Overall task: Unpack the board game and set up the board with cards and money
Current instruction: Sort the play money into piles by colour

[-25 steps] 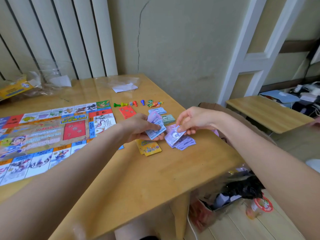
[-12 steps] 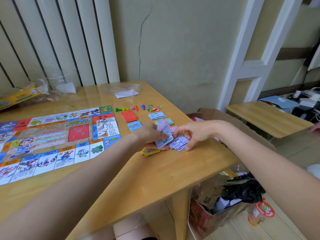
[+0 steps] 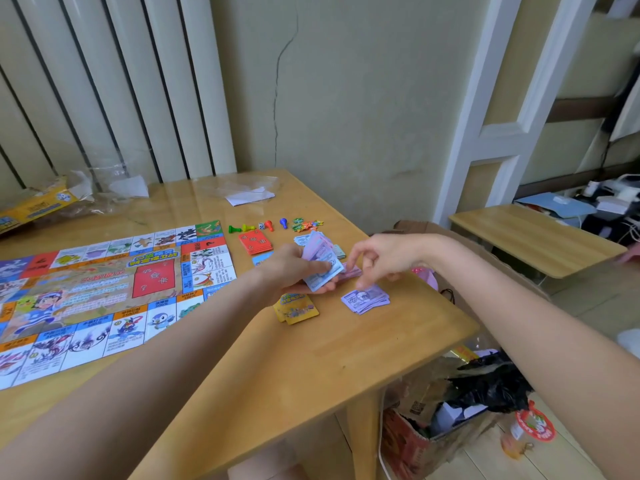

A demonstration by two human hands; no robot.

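My left hand [image 3: 291, 268] grips a fanned stack of blue and purple paper money [image 3: 323, 263] above the table's right side. Just to its right is my right hand [image 3: 384, 261], fingers loosely curled. Its index fingertip and thumb are at a purple note that sticks out of the stack, and they hold nothing. A pile of purple notes [image 3: 365, 299] lies on the table below my right hand. Yellow cards [image 3: 298, 308] lie under my left hand, with red cards [image 3: 255, 242] and a blue card [image 3: 260, 259] beyond it. The game board [image 3: 104, 289] lies unfolded on the left.
Coloured pawns [image 3: 265, 226], a die and small tokens [image 3: 308, 225] line the far side of the wooden table [image 3: 277, 368]. Plastic wrap and the yellow game box [image 3: 38, 206] lie at the back left. A cardboard box of rubbish [image 3: 450, 420] stands on the floor at the right.
My right hand laid a purple note on the pile, then rose back to the stack held in my left hand. The camera view shifted slightly.
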